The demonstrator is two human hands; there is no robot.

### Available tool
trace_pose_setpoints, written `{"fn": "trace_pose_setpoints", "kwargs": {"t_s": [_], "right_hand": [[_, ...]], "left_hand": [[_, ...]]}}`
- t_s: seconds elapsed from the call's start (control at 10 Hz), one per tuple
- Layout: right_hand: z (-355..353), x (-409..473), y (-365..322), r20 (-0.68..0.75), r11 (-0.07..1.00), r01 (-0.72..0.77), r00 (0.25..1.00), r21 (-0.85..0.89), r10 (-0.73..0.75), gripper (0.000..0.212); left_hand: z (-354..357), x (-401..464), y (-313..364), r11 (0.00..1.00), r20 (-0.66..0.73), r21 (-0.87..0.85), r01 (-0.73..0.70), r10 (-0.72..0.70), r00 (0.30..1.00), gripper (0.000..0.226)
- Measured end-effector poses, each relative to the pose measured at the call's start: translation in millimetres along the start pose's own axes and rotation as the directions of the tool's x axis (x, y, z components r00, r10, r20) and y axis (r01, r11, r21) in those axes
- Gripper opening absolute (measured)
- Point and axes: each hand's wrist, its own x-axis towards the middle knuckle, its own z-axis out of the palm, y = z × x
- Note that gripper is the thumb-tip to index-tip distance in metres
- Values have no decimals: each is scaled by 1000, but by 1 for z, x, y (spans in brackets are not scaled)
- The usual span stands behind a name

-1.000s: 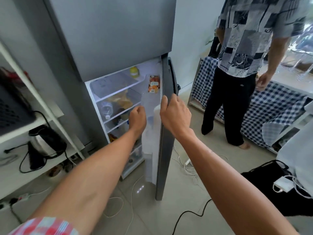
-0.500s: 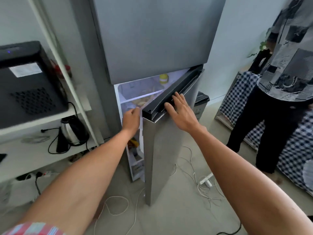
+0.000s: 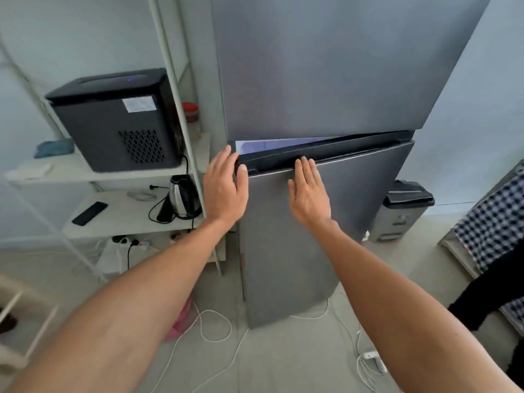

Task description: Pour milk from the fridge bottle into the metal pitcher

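The grey fridge's lower door (image 3: 326, 222) stands almost closed, with only a thin bright gap showing along its top edge. My left hand (image 3: 225, 187) lies flat with straight fingers against the door's left top corner. My right hand (image 3: 309, 191) presses flat on the door front, fingertips at the dark top rim. Both hands hold nothing. The milk bottle and the metal pitcher are not in view.
A white shelf unit (image 3: 119, 177) stands left of the fridge, carrying a black appliance (image 3: 119, 120), a kettle (image 3: 183, 197) and a phone (image 3: 89, 212). White cables (image 3: 215, 324) lie on the floor. A grey bin (image 3: 402, 214) and a checked cloth (image 3: 493, 225) sit to the right.
The lower fridge door has swung from wide open to nearly closed. Both hands moved onto its front and top edge. The view turned left, so the standing person is mostly out of sight.
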Motion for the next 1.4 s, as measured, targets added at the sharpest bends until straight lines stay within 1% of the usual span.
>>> {"fn": "trace_pose_setpoints", "kwargs": {"t_s": [0.1, 0.2, 0.3, 0.5, 0.6, 0.8, 1.0, 1.2, 1.3, 1.4], "right_hand": [[4, 8, 3, 87, 998, 32, 996, -59, -27, 60], [4, 12, 4, 173, 992, 46, 985, -118, -25, 68], [0, 16, 1, 254, 989, 42, 967, -140, -5, 74], [-7, 35, -4, 393, 987, 30, 919, -159, 35, 80], [-11, 47, -5, 450, 981, 48, 892, -190, 44, 80], [-10, 64, -5, 497, 975, 59, 866, -212, 55, 81], [-6, 73, -6, 501, 979, 47, 863, -200, 61, 82], [-7, 71, -7, 482, 980, 50, 875, -192, 50, 83], [-11, 71, -10, 489, 986, 26, 871, -162, 58, 81], [-31, 67, -18, 419, 997, -66, 907, 32, 46, 72]], "left_hand": [[11, -16, 7, 978, 155, 146, -149, 126, 980, 52], [24, -26, 13, 955, 340, 276, -106, 6, 941, 65], [29, -24, 16, 936, 418, 344, -77, -79, 905, 71], [30, -3, 11, 909, 510, 412, -61, -174, 842, 78], [31, 11, 11, 902, 550, 430, -42, -225, 804, 79], [34, 32, 1, 895, 604, 444, -44, -262, 753, 81], [37, 46, -8, 897, 634, 437, -71, -251, 732, 81], [38, 43, -9, 900, 625, 430, -70, -241, 742, 81], [37, 46, -9, 905, 638, 421, -55, -252, 728, 81], [30, 50, -4, 936, 613, 353, -16, -219, 759, 80]]}}
